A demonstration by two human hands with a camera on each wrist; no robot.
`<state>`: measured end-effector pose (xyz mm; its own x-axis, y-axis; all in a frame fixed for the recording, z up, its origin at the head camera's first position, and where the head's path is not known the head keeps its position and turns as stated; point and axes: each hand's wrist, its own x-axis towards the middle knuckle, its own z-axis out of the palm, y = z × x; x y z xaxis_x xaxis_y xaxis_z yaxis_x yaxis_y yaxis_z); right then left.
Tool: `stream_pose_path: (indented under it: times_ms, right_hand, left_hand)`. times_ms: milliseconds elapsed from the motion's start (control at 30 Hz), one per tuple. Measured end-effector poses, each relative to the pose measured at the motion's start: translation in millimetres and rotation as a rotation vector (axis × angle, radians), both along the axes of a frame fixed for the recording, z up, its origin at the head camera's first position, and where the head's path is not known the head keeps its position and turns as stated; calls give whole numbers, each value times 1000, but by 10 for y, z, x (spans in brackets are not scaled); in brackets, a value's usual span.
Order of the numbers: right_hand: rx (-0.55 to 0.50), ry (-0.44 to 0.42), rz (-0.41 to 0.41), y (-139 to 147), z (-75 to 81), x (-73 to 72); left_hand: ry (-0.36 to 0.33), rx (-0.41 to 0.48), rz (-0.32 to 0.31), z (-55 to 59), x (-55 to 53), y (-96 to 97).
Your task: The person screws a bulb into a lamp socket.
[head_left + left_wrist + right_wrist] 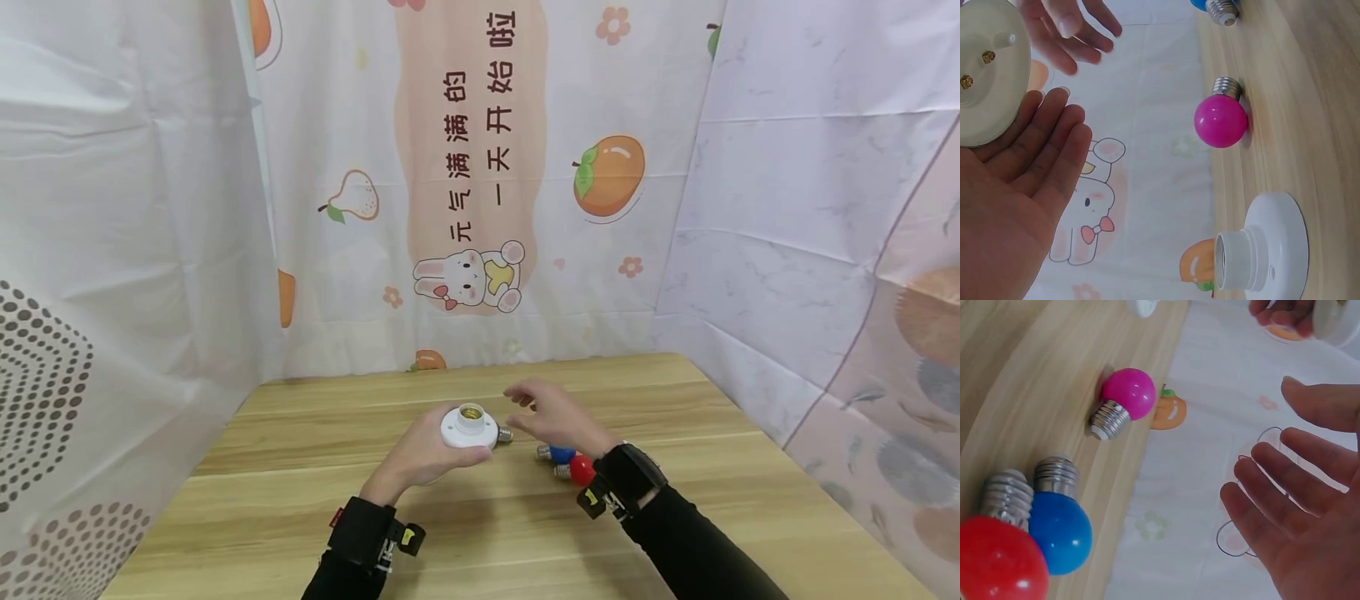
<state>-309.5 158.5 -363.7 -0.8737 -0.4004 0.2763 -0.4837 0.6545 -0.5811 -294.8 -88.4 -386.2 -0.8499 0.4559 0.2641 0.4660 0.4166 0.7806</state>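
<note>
— Where's the white lamp socket?
— In your left hand [420, 452], at the lower middle of the head view. Your thumb lies along the near side of the white lamp socket [470, 426] and your fingers grip it from behind and below; its mouth faces up.

— And the right hand?
— Your right hand [558, 414] is just right of it in that view, in the air, fingers loosely bent and apart from the socket. The right wrist view shows your palm at the right, fingers relaxed and spread.

— What lies around them?
— A pink bulb [1220, 122] rests on the wooden table [300, 425], right of centre in your left wrist view; in the head view only its metal base pokes out beside the socket. At the lower left of your right wrist view, a blue bulb [1060, 531] and a red bulb [1004, 559] lie side by side.

— Anything else?
— A second socket [1266, 250] stands on the table, lower right of your left wrist view.
</note>
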Motion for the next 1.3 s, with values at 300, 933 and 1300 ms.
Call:
stream_pose_path:
  times_ms: [300, 933, 1300]
  right_hand:
    - [111, 28, -2, -144, -138, -164]
    - [312, 25, -25, -391, -269, -405]
    - [346, -4, 19, -441, -511, -548]
  left_hand:
    - [2, -15, -1, -4, -16, -10]
    - [6, -10, 11, -13, -33, -43]
    - [11, -4, -17, -52, -52, -31]
